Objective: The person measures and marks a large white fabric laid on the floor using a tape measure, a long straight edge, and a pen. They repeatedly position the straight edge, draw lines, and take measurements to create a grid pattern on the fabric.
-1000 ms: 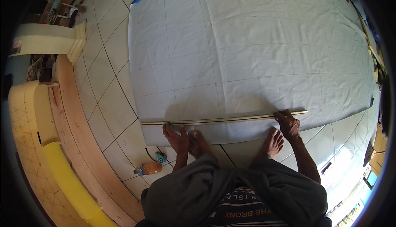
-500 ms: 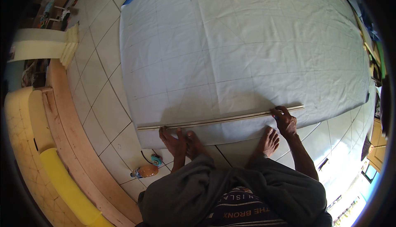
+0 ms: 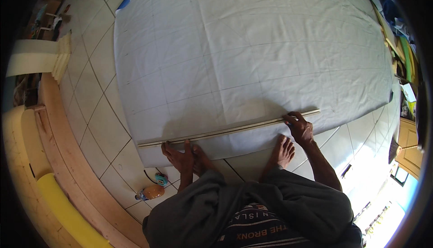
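Observation:
A long, thin, pale straightedge (image 3: 225, 132) with a dark line along it lies across the near part of a large white cloth sheet (image 3: 252, 27). Faint drawn lines cross the sheet. My left hand (image 3: 179, 157) rests near the straightedge's left end, thumb and fingers spaced apart, their tips holding it down at the near edge. Toward the other end, my right hand (image 3: 300, 128) reaches over it with bent fingers and grips it. Part of those fingertips is hidden. My bare feet (image 3: 285, 151) stand at the sheet's near edge, between my hands.
A teal tape measure (image 3: 161, 179) and a bottle of orange-brown liquid (image 3: 152, 192) lie on the tiled floor (image 3: 94, 108) by my left leg. Further left are a wooden ledge (image 3: 67, 158) and a yellow roll (image 3: 63, 212). A wooden cabinet (image 3: 408, 144) stands at the right.
My view has turned slightly, so the whole scene sits further left in the picture. Both hands stay on the straightedge, which shows no clear shift on the sheet.

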The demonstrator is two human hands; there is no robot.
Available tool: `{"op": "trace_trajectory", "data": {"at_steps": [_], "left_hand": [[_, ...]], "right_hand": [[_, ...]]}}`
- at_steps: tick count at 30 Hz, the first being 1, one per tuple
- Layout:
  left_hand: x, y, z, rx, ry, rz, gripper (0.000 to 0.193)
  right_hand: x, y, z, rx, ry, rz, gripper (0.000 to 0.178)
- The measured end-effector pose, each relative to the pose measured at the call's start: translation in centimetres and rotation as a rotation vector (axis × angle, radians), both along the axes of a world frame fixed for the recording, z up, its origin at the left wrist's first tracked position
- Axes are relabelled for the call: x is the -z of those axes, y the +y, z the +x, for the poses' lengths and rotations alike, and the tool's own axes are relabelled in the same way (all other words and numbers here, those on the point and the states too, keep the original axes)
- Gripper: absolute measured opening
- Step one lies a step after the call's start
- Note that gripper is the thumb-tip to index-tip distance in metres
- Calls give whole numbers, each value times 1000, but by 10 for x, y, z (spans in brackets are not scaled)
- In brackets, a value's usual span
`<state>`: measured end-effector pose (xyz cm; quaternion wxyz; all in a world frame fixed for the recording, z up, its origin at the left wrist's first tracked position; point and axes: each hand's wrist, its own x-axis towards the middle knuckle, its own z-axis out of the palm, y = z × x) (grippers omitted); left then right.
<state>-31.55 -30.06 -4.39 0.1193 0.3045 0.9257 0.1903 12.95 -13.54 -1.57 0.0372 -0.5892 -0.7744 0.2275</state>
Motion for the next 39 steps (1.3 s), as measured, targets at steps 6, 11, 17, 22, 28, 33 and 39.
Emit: {"op": "trace_trajectory", "data": {"at_steps": [6,11,17,22,28,33,39], "left_hand": [[-4,3,-1,32,-26,-24,91],[-3,3,1,46,-4,-36,92],[0,-2,-2,27,0,-57,94],[5,-2,-3,65,21,-26,94],[6,-3,-5,75,50,-21,93],[8,-4,-5,76,35,-50,94],[8,-3,-7,91,67,-94,93]], "right_hand": [[-8,6,-5,-4,45,-27,33],[-31,23,-28,49,360,-14,26],[-36,46,-118,-162,411,-123,21],[-33,46,-122,-226,429,47,21],[-30,30,-80,389,419,-120,40],[-17,18,-77,98,490,-9,19],[-39,34,-29,-44,268,278,9]]}}
